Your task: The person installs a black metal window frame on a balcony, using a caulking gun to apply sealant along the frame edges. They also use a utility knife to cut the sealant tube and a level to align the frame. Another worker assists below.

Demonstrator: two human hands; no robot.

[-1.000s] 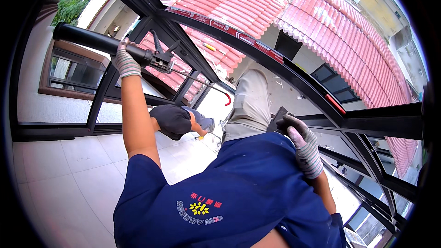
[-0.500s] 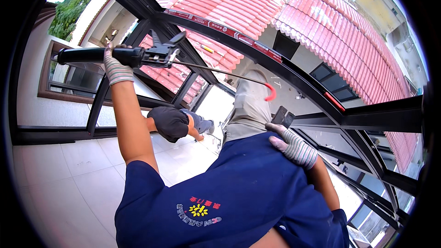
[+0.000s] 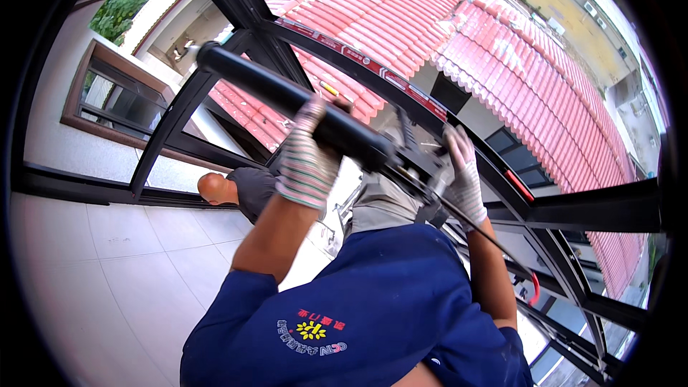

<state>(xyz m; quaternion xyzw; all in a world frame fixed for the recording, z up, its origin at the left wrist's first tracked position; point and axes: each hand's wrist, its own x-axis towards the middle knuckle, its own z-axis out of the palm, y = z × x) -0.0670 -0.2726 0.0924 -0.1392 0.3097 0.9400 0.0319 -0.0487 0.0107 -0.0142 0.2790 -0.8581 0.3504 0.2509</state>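
My left hand (image 3: 308, 158), in a striped knit glove, is closed around the black barrel of a caulking gun (image 3: 251, 80). The gun slants across in front of me, its pale nozzle tip at the upper left. Its thin metal rod runs down to the right and ends in a red hook. Beside the gun's handle end is my right hand (image 3: 467, 183), gloved alike, with fingers stretched up and apart from the thumb. Part of the handle and trigger is hard to make out against the dark frame.
Black metal window framing (image 3: 595, 197) surrounds me, with a red-and-white strip (image 3: 373, 64) along one bar. Red tiled roofs (image 3: 387, 7) lie outside and below. A person in dark clothing (image 3: 254, 190) bends low at the left, over the pale tiled floor (image 3: 143, 272).
My left hand has brought the caulking gun right and closer, turning its rod end down to the right. My right hand has risen from my thigh to the gun. The other person has shifted.
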